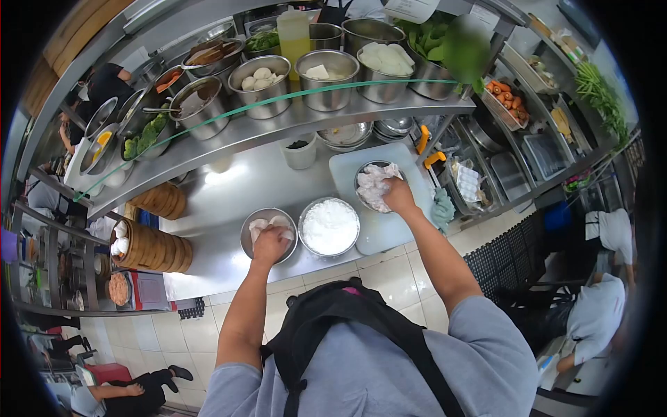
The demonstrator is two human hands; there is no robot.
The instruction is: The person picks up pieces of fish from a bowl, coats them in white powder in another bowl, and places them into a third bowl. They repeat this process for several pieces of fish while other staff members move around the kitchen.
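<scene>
My left hand (273,242) reaches down into a steel bowl (244,244) of pale pink raw meat pieces (258,228), its fingers closed around some of them. My right hand (399,195) is at another steel bowl (360,169) heaped with white-coated pieces (375,182); its fingers are bent together on the pieces at the right side, the tips partly hidden. Between the two hands stands a steel bowl of white powder (329,226), touched by neither hand. The bowl of coated pieces rests on a pale cutting board (344,163).
An overhead shelf (306,108) holds several steel pots of ingredients and a bottle of yellow liquid (293,35). Bamboo steamers (156,254) stand at the left, orange-handled tools (432,160) and a green cloth (442,208) at the right. Co-workers (596,313) are at both sides.
</scene>
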